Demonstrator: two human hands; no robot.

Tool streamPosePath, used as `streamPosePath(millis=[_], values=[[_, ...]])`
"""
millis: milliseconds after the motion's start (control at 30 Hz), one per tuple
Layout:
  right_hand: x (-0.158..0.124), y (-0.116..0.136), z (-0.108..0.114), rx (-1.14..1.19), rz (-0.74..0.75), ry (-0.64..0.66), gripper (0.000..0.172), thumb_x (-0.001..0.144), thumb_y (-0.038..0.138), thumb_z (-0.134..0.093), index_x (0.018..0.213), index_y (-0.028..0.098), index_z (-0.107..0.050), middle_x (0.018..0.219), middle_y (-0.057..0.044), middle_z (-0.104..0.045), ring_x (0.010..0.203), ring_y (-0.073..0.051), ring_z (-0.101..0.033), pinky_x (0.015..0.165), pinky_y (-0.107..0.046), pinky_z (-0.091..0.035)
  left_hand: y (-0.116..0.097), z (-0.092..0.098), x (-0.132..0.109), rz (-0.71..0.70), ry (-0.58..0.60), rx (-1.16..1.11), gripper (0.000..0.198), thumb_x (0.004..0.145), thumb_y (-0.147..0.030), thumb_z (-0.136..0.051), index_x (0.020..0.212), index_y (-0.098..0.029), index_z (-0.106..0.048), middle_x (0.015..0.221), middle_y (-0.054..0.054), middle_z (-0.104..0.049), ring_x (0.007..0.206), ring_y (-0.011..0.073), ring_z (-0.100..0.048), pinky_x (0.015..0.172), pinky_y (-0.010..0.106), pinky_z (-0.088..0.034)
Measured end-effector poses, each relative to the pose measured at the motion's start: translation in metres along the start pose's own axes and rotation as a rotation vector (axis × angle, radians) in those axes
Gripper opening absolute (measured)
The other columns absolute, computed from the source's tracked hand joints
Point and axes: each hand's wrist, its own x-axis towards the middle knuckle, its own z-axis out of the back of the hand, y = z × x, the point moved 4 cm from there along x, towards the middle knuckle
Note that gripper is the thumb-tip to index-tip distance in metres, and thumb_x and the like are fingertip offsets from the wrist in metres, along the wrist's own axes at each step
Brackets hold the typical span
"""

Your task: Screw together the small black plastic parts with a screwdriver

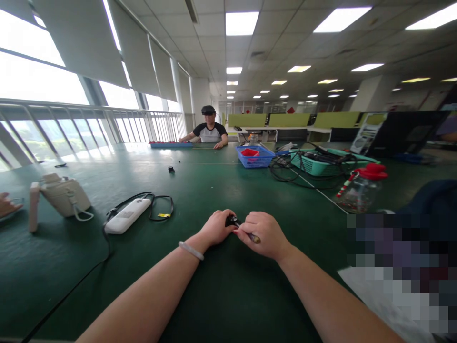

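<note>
My left hand [218, 226] is closed around a small black object [231, 220] with a shiny metallic part, held just above the green table. Most of that object is hidden by the fingers, and I cannot tell what it is. In my right hand [263, 233], fingers wrapped round, is a screwdriver [254, 238], its yellowish-brown handle end sticking out below the fist. Its thin shaft points left at the black object; whether the tip touches it cannot be made out. The two hands nearly meet.
On the green table [200, 186] lie a white power strip [128, 216] with a black cable, a beige bag [67, 195], a blue basket [255, 158], a green basket [314, 164] of cables and a red-lidded jar [362, 190]. A person [210, 128] sits opposite; another hand [9, 206] shows at left.
</note>
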Motion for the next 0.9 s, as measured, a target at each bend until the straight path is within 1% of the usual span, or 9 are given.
streamPosePath(millis=[133, 233, 333, 533, 700, 900], values=[[0.000, -0.001, -0.003, 0.011, -0.013, 0.016, 0.041, 0.095, 0.036, -0.049, 0.061, 0.018, -0.064, 0.059, -0.001, -0.057, 0.059, -0.012, -0.044, 0.058, -0.029, -0.030, 0.000, 0.000, 0.000, -0.001, 0.010, -0.002, 0.031, 0.079, -0.028, -0.066, 0.109, -0.020, -0.063, 0.106, 0.008, -0.070, 0.104, 0.0249, -0.062, 0.095, 0.037, -0.049], [-0.001, -0.003, -0.003, 0.032, -0.033, 0.009, 0.040, 0.095, 0.036, -0.050, 0.061, 0.018, -0.063, 0.059, -0.001, -0.057, 0.059, -0.012, -0.044, 0.058, -0.029, -0.030, 0.000, 0.000, 0.000, -0.007, 0.015, -0.007, 0.035, 0.078, -0.028, -0.067, 0.112, -0.020, -0.063, 0.108, 0.008, -0.069, 0.107, 0.0252, -0.060, 0.097, 0.038, -0.048], [-0.002, -0.007, -0.003, 0.055, -0.065, -0.010, 0.041, 0.095, 0.035, -0.049, 0.061, 0.018, -0.063, 0.060, -0.002, -0.058, 0.060, -0.012, -0.046, 0.059, -0.028, -0.032, 0.000, 0.000, -0.001, 0.002, 0.015, -0.008, 0.035, 0.080, -0.030, -0.066, 0.114, -0.020, -0.062, 0.110, 0.008, -0.069, 0.109, 0.0256, -0.059, 0.099, 0.038, -0.047], [-0.006, -0.022, -0.002, 0.183, -0.206, -0.115, 0.038, 0.095, 0.036, -0.049, 0.066, 0.019, -0.068, 0.060, -0.002, -0.060, 0.060, -0.013, -0.051, 0.059, -0.027, -0.036, -0.002, 0.000, -0.002, 0.028, 0.029, -0.003, 0.036, 0.081, -0.032, -0.066, 0.116, -0.022, -0.061, 0.112, 0.008, -0.068, 0.111, 0.0265, -0.058, 0.099, 0.039, -0.046], [-0.012, -0.035, -0.008, 0.255, -0.328, -0.127, 0.039, 0.095, 0.040, -0.049, 0.068, 0.020, -0.069, 0.062, -0.002, -0.061, 0.060, -0.013, -0.053, 0.059, -0.026, -0.038, -0.004, 0.002, -0.003, 0.043, 0.035, -0.007, 0.036, 0.080, -0.031, -0.067, 0.115, -0.023, -0.062, 0.112, 0.006, -0.068, 0.111, 0.0266, -0.057, 0.098, 0.040, -0.046], [-0.012, -0.041, -0.013, 0.302, -0.398, -0.111, 0.041, 0.094, 0.045, -0.050, 0.068, 0.020, -0.070, 0.062, -0.001, -0.061, 0.061, -0.013, -0.055, 0.059, -0.026, -0.038, -0.004, 0.002, -0.004, 0.037, 0.027, -0.009, 0.036, 0.082, -0.033, -0.065, 0.116, -0.023, -0.062, 0.112, 0.007, -0.068, 0.113, 0.0267, -0.055, 0.100, 0.041, -0.045]])
